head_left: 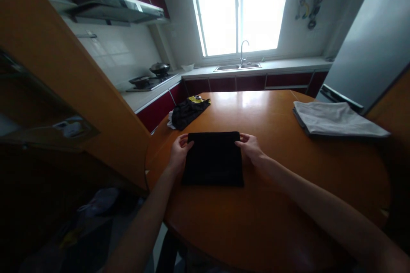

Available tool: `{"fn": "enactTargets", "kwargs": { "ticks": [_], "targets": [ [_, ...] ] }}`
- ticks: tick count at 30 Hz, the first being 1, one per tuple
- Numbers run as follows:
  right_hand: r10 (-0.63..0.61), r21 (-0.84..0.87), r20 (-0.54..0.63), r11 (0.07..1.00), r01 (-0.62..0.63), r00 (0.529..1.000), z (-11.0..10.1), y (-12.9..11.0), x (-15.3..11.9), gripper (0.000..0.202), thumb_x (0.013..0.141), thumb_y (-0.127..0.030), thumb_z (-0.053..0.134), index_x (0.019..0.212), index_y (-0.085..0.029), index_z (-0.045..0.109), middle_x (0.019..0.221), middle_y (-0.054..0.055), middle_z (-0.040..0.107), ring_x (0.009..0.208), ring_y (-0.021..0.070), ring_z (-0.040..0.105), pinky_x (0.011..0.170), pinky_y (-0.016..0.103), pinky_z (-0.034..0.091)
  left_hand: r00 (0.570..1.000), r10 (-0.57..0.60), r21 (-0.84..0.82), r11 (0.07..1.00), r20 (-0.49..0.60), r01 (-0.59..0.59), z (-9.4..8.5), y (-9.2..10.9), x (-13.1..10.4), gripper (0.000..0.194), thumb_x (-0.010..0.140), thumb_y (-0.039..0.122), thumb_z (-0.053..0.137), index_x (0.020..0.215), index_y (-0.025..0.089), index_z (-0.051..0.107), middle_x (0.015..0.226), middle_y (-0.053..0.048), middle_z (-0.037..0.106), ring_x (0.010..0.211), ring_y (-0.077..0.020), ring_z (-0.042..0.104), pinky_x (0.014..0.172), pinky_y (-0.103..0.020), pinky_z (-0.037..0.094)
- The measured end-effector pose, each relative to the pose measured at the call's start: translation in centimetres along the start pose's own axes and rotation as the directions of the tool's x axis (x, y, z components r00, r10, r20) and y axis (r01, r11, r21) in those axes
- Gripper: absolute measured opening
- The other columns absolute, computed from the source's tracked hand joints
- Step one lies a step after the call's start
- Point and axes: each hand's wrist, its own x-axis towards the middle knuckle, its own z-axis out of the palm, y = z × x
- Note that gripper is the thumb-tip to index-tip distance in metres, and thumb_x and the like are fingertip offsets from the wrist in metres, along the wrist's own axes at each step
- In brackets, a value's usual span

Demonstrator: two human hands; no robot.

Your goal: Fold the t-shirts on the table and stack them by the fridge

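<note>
A black folded cloth point(214, 160), squared off like a folded garment, lies on the wooden table point(272, 222) in front of me. Its exact kind is too dark to make out. My left hand point(180, 150) pinches the far left corner, thumb on top and fingers beneath. At the far right corner, my right hand point(251, 147) grips the edge the same way. The near edge of the cloth rests on the tabletop.
A crumpled heap of black, yellow and white clothes point(188, 111) sits at the table's far left. On the right lies a folded grey cloth stack point(339, 119). Beyond are a stove with pans point(159, 68), a sink point(238, 67) and a fridge point(374, 38).
</note>
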Motion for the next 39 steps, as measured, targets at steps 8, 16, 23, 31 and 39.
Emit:
{"fn": "enactTargets", "kwargs": {
  "ticks": [8, 16, 23, 31, 39],
  "targets": [
    [-0.11, 0.064, 0.077, 0.992, 0.106, 0.991, -4.7, -6.3, -1.8, 0.035, 0.066, -0.044, 0.083, 0.091, -0.02, 0.076, 0.097, 0.007, 0.077, 0.091, 0.0229, 0.068, 0.082, 0.037, 0.05, 0.984, 0.169, -0.25, 0.957, 0.062, -0.149, 3.1, 4.8, 0.0, 0.057, 0.061, 0.033, 0.093, 0.113, 0.02, 0.073, 0.117, -0.008, 0.073, 0.107, -0.0255, 0.069, 0.099, -0.04, 0.053],
    [-0.423, -0.036, -0.12, 0.906, 0.422, 0.898, -12.8, -12.4, -2.9, 0.034, 0.067, -0.048, 0.086, 0.087, -0.021, 0.077, 0.089, 0.004, 0.077, 0.09, 0.0228, 0.069, 0.087, 0.039, 0.053, 0.913, 0.33, -0.313, 0.917, 0.239, -0.249, 12.1, 9.6, 0.7, 0.044, 0.064, 0.024, 0.089, 0.105, 0.021, 0.074, 0.11, -0.005, 0.075, 0.106, -0.0235, 0.069, 0.101, -0.04, 0.051],
    [-0.524, -0.109, -0.314, 0.848, 0.518, 0.792, -23.4, -14.0, -2.3, 0.03, 0.066, -0.041, 0.087, 0.086, -0.022, 0.075, 0.09, 0.002, 0.076, 0.087, 0.02, 0.071, 0.082, 0.038, 0.056, 0.841, 0.337, -0.306, 0.927, 0.424, -0.217, 23.8, 10.3, 1.3, 0.04, 0.067, 0.03, 0.086, 0.102, 0.021, 0.069, 0.109, -0.006, 0.074, 0.107, -0.0254, 0.069, 0.094, -0.041, 0.055],
    [-0.581, -0.317, -0.506, 0.813, 0.489, 0.637, -34.8, -17.1, -0.7, 0.03, 0.068, -0.043, 0.086, 0.084, -0.021, 0.072, 0.083, 0.003, 0.073, 0.081, 0.0204, 0.069, 0.072, 0.035, 0.056, 0.759, 0.433, -0.426, 0.876, 0.487, -0.227, 37.9, 10.2, 1.3, 0.042, 0.067, 0.033, 0.089, 0.1, 0.02, 0.066, 0.097, -0.005, 0.074, 0.102, -0.0235, 0.07, 0.093, -0.04, 0.055],
    [-0.612, -0.39, -0.558, 0.79, 0.473, 0.561, -41.7, -19.0, 2.3, 0.023, 0.073, -0.038, 0.083, 0.084, -0.021, 0.071, 0.082, 0.001, 0.071, 0.078, 0.0171, 0.066, 0.072, 0.031, 0.053, 0.721, 0.444, -0.506, 0.85, 0.532, -0.15, 47.2, 9.8, 1.9, 0.041, 0.069, 0.029, 0.087, 0.103, 0.019, 0.066, 0.099, -0.004, 0.075, 0.097, -0.0204, 0.071, 0.09, -0.037, 0.057]
  ]
}}
